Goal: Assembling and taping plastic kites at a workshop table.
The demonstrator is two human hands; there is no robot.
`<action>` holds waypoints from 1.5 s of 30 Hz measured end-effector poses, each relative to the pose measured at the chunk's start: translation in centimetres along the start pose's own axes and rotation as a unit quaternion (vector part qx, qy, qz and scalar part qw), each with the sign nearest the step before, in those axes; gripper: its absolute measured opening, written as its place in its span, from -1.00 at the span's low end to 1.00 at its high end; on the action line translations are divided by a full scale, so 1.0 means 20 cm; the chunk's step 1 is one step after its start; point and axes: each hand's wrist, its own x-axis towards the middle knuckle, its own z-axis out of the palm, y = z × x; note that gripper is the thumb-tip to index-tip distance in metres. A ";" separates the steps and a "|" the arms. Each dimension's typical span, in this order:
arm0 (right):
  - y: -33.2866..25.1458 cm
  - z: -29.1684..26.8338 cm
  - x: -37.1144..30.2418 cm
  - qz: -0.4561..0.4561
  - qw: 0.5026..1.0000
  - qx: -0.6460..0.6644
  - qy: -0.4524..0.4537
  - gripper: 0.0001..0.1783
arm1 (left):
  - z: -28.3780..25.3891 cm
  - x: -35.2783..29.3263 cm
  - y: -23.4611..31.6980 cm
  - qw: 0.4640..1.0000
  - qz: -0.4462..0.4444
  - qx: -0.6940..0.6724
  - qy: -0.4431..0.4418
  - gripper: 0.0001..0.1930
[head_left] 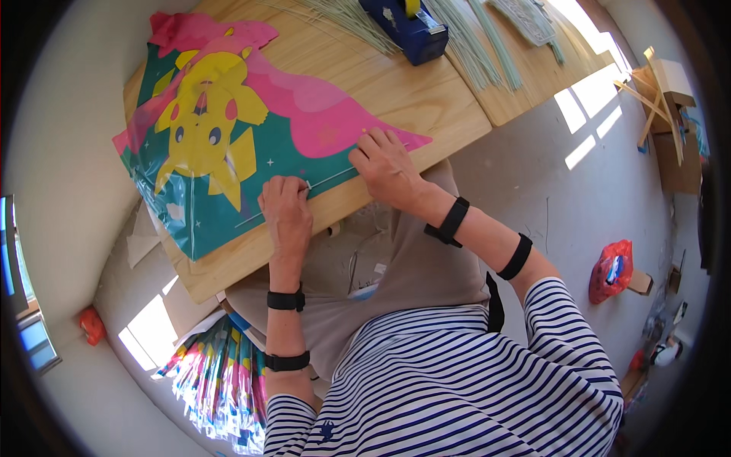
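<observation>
Head view: a teal-and-pink printed sheet (221, 129) lies on a wooden counter (426, 107), overhanging its left edge; a thin white rod (333, 178) runs along the near border. The left hand (288, 213) and right hand (388, 171) are at the rod, fingers (276, 185) curled nearly closed; whether they grip it cannot be told. A blue tape dispenser (425, 44) and pale rods (502, 57) occupy the far side. Sunlight marks the grey floor (518, 198), which bears a red bag (611, 270).

One spread-out sheet (251, 133), one tape dispenser (417, 44) and four armbands (451, 221) show.
</observation>
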 end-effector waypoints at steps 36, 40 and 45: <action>0.63 0.20 0.71 0.271 0.946 -0.153 -0.088 -0.81 | -0.18 -0.01 0.14 0.999 0.028 -0.045 0.008 -0.83; 0.71 0.15 0.68 0.265 0.956 -0.044 -0.120 -0.82 | -0.21 0.03 0.17 0.996 0.016 -0.081 0.021 -0.83; 0.27 -0.23 0.47 0.326 0.816 0.433 -0.201 -0.82 | -0.28 0.03 0.12 0.928 -0.167 -0.332 0.015 -0.77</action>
